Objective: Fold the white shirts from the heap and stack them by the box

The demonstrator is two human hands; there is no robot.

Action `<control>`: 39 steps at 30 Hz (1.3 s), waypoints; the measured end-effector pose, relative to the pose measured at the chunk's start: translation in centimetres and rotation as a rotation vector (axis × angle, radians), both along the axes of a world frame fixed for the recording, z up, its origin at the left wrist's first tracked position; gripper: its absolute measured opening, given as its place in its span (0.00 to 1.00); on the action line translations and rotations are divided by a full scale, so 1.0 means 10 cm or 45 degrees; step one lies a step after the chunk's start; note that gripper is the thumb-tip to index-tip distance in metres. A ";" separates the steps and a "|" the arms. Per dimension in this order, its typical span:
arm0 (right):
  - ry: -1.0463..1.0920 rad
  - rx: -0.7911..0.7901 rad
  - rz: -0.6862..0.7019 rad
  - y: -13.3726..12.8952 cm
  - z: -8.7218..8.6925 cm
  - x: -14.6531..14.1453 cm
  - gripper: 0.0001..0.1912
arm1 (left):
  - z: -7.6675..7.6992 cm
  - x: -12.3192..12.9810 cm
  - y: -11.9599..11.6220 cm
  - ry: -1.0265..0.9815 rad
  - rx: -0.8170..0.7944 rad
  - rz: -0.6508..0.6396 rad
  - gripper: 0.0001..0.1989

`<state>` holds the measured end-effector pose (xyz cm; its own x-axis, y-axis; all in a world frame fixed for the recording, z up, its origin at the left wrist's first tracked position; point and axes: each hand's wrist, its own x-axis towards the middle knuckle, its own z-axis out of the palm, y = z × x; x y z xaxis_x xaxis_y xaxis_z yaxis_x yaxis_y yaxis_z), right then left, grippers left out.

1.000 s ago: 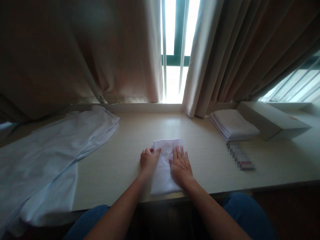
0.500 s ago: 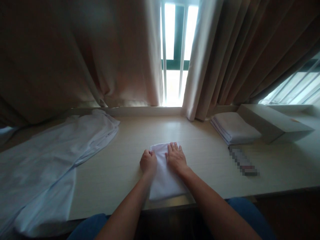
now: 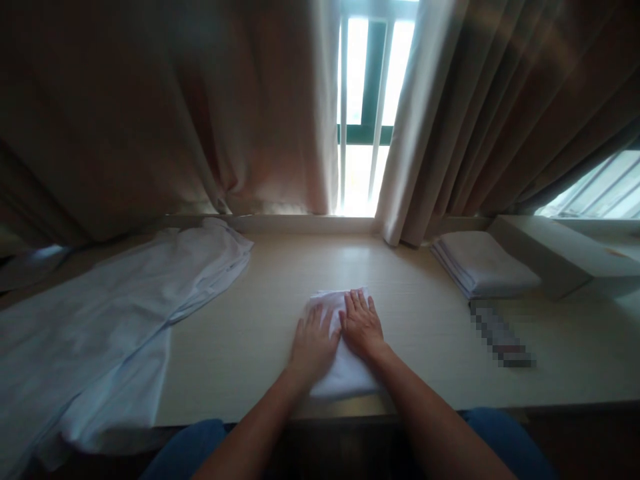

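A folded white cloth (image 3: 345, 373) lies flat on the pale table near its front edge. My left hand (image 3: 314, 343) rests on the cloth's left side with its fingers spread, slightly blurred. On the upper right part of the cloth lies my right hand (image 3: 361, 325), flat with fingers stretched out. Both palms press down on the fabric, and the two hands nearly touch at the thumbs. Much of the cloth's middle is hidden beneath them.
Loose white fabric (image 3: 120, 327) covers the table's left side and hangs over the front edge. A folded white stack (image 3: 487, 263) sits at right beside a box-like raised block (image 3: 560, 253). A pixelated dark item (image 3: 503, 337) lies before the stack. Curtains (image 3: 270, 133) hang behind the table (image 3: 225, 360).
My left hand has opened from a closed grip at the cloth's left edge and now lies flat on it. My right hand stays flat on the cloth. The view has shifted slightly left.
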<state>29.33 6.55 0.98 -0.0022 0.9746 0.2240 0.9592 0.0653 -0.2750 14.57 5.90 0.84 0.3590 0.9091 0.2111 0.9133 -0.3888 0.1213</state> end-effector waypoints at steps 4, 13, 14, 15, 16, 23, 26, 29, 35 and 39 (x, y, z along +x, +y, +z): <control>-0.004 -0.018 -0.004 -0.02 0.01 0.00 0.29 | -0.11 -0.01 0.00 0.021 -0.045 0.133 0.35; 0.004 0.154 -0.103 -0.11 0.05 -0.05 0.29 | 0.20 0.06 0.30 -0.391 -0.164 0.506 0.33; 0.018 0.154 -0.128 -0.11 0.05 -0.05 0.29 | 0.24 0.03 0.38 -0.432 -0.244 0.568 0.32; 0.032 0.140 -0.144 -0.10 0.04 -0.04 0.29 | 0.27 -0.01 0.45 -0.455 -0.311 0.601 0.32; 0.044 0.118 -0.150 -0.10 0.03 -0.04 0.29 | 0.29 -0.04 0.50 -0.465 -0.360 0.608 0.32; 0.116 -0.042 -0.060 -0.02 0.01 0.08 0.29 | 0.31 -0.32 -0.17 -0.475 0.009 -0.069 0.25; 0.136 -0.133 0.030 -0.06 0.07 0.23 0.29 | 0.16 -0.44 -0.73 -0.247 -0.040 -0.639 0.35; 0.097 -0.127 0.175 -0.26 0.19 0.40 0.28 | -0.05 -0.48 -1.04 0.002 -0.011 -0.680 0.45; 0.121 -0.218 0.677 -1.03 0.41 0.65 0.32 | -0.21 -0.49 -1.07 0.282 0.419 -0.749 0.28; 0.374 -0.248 0.641 -1.26 0.36 0.82 0.29 | -0.07 -0.54 -1.14 0.238 0.458 -0.928 0.24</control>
